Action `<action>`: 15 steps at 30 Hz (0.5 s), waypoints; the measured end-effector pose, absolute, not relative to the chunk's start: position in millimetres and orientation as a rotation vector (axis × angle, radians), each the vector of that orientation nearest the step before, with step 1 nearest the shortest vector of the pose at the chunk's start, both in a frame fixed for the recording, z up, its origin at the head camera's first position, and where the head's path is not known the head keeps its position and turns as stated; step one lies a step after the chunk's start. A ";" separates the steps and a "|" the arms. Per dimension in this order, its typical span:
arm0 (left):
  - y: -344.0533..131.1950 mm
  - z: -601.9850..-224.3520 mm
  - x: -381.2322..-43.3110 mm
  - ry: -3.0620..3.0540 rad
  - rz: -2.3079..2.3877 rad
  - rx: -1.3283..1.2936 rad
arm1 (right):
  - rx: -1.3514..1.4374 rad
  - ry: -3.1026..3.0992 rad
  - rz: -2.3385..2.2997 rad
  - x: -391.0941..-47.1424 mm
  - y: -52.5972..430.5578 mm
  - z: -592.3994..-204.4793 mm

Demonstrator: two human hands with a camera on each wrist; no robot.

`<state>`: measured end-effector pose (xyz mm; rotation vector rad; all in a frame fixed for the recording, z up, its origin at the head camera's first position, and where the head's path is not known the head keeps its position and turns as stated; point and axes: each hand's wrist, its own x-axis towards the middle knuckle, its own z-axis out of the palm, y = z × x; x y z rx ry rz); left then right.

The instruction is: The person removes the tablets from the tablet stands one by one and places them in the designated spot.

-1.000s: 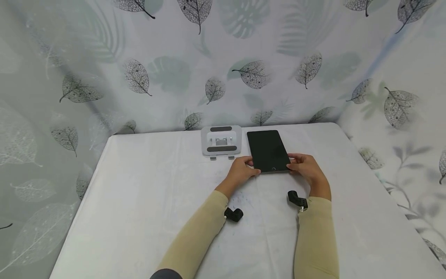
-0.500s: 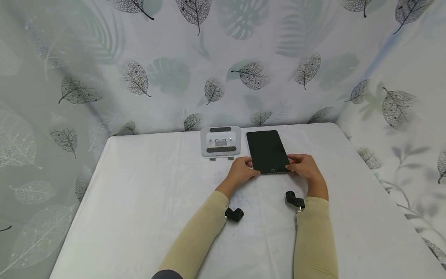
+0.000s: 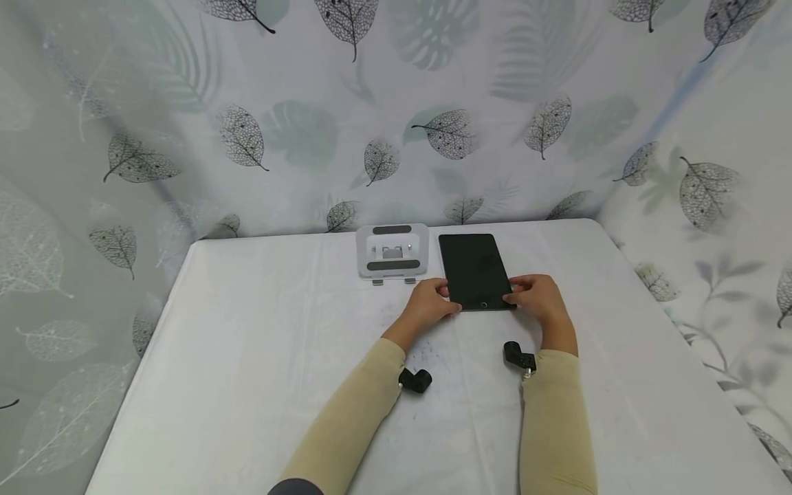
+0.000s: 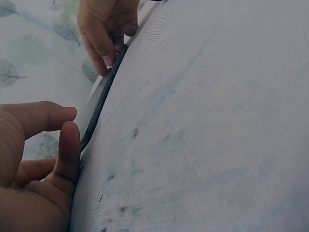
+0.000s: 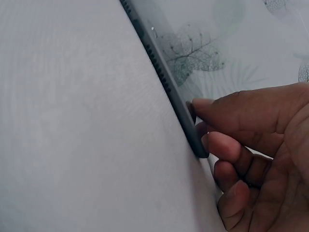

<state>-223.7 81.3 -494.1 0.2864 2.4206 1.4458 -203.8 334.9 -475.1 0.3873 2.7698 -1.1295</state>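
Note:
A dark tablet (image 3: 475,268) lies flat on the white-covered table, screen up, its home button at the near edge. My left hand (image 3: 425,300) is at its near left corner, fingers along the side edge and thumb at the front. In the left wrist view, thumb and forefinger of the left hand (image 4: 43,159) are bent close to the tablet's corner. My right hand (image 3: 537,297) pinches the near right corner, thumb over the screen. Seen from the right wrist, the other fingers of the right hand (image 5: 260,154) curl beside the tablet's edge (image 5: 176,99).
Left of the tablet lies a light grey stand (image 3: 392,266) with dark pads and two small tabs at its near edge. Leaf-patterned curtains (image 3: 322,137) enclose the table (image 3: 260,344) at the back and sides. Black wrist cameras (image 3: 416,380) stick out from the sleeves.
The tablet has slid very slightly towards me. My right hand has shifted a little to the left, its thumb farther over the screen. The left hand and the stand look unchanged.

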 end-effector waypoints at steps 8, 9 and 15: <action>82.0 -493.9 -223.8 2.432 1.439 0.297 | 0.369 2.764 -1.132 -203.7 338.0 -478.5; 82.0 -494.1 -223.8 2.436 1.440 0.300 | 0.371 2.761 -1.135 -203.8 338.0 -478.8; 81.3 -496.7 -223.4 2.372 1.547 0.259 | 0.414 2.789 -1.178 -205.0 335.8 -479.8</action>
